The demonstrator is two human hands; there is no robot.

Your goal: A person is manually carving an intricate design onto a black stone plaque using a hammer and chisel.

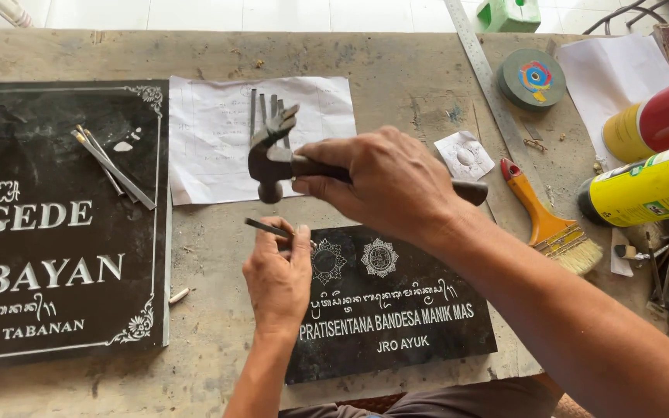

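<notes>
Right hand: the right hand (389, 182) is raised above the table (420, 85), its fingers clamped round the dark wooden handle of a hammer (272, 159).
Hammer: small, with a dark metal claw head; the claw points up and away and the striking face points down, hanging above the chisel's outer end.
Left hand: the left hand (279, 275) rests at the upper left corner of the small plaque, fingers pinched together on a thin metal chisel (266, 227).
Chisel: slim, grey and rod-like, lying almost flat and slanting up to the left from the fingertips; its working tip is hidden by the fingers.
Small plaque: the small plaque (396, 310) is a dark polished stone slab near the table's front edge, slightly tilted, carved with two round rosettes and rows of pale lettering.
Large plaque: the large plaque (48, 224) lies to the left, black with a pale ornamental border, with a few loose chisels (110, 166) on it.
Nearby: a white paper sheet (218, 131) holds more steel tools; to the right lie an orange-handled paintbrush (547, 220), a steel ruler (485, 73) and two spray cans (652, 155).
</notes>
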